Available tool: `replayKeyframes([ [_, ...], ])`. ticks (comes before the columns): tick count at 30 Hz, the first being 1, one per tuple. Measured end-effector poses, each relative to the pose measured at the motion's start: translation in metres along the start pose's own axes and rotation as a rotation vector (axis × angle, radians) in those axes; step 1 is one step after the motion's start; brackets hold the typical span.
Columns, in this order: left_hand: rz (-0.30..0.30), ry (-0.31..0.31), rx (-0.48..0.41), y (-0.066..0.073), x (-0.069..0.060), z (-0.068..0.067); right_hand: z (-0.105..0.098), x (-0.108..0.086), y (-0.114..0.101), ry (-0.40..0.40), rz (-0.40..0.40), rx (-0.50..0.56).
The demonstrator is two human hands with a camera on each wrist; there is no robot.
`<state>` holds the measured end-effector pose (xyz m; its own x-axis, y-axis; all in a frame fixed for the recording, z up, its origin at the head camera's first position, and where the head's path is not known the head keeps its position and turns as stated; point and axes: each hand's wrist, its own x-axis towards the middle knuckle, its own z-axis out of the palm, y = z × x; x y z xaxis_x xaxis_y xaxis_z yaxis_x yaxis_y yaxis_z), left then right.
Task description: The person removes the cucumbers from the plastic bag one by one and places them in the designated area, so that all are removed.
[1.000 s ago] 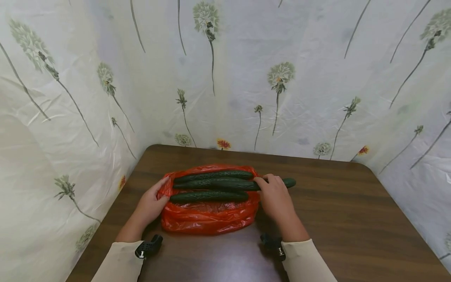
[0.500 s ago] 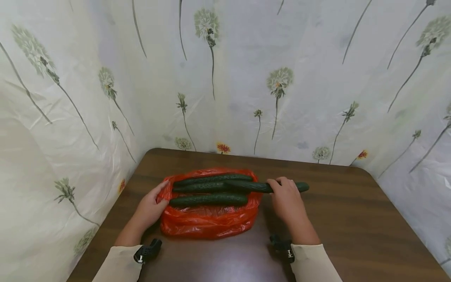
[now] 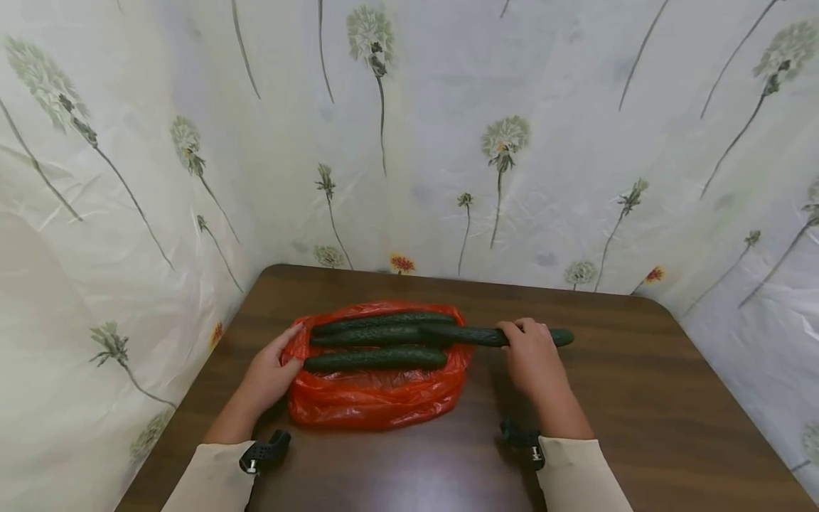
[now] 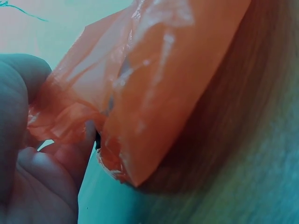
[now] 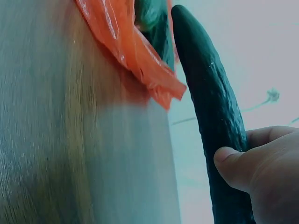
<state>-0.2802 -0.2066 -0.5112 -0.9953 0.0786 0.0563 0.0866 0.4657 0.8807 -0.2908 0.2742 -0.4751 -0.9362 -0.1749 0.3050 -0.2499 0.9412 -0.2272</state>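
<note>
A red plastic bag [image 3: 377,412] lies open on the table, with three dark green cucumbers [image 3: 377,358] side by side in it. My left hand [image 3: 265,373] pinches the bag's left edge; in the left wrist view its thin film [image 4: 65,121] is bunched between thumb and fingers. Another cucumber [image 3: 473,336] is in my right hand [image 3: 536,359], gripped near its right end. That cucumber's left end is over the bag's right side. In the right wrist view the thumb presses on the held cucumber [image 5: 210,88], which is raised off the table.
The brown wooden table [image 3: 640,398] extends to the right of the bag. A curtain [image 3: 435,107] printed with dandelions hangs behind it and along both sides. Each wrist wears a small black camera [image 3: 265,451].
My right hand has moved right, drawing the cucumber partly out past the bag's right edge. The left hand keeps its hold on the bag, which stays in place.
</note>
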Motion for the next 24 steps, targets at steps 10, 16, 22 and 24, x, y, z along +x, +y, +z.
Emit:
replayKeyframes([
  [10,-0.013,-0.018,0.005,0.004,-0.003,-0.002,0.002,-0.004,0.014,-0.039,0.057,0.004],
  [16,-0.013,-0.025,-0.004,-0.001,-0.002,-0.001,0.002,-0.006,0.022,-0.065,0.081,0.006],
  [22,-0.007,-0.02,-0.006,-0.001,-0.002,-0.001,-0.002,-0.009,0.029,-0.084,0.12,0.031],
  [24,-0.006,-0.021,-0.004,0.0,-0.002,-0.001,-0.003,-0.01,0.032,-0.092,0.136,0.036],
])
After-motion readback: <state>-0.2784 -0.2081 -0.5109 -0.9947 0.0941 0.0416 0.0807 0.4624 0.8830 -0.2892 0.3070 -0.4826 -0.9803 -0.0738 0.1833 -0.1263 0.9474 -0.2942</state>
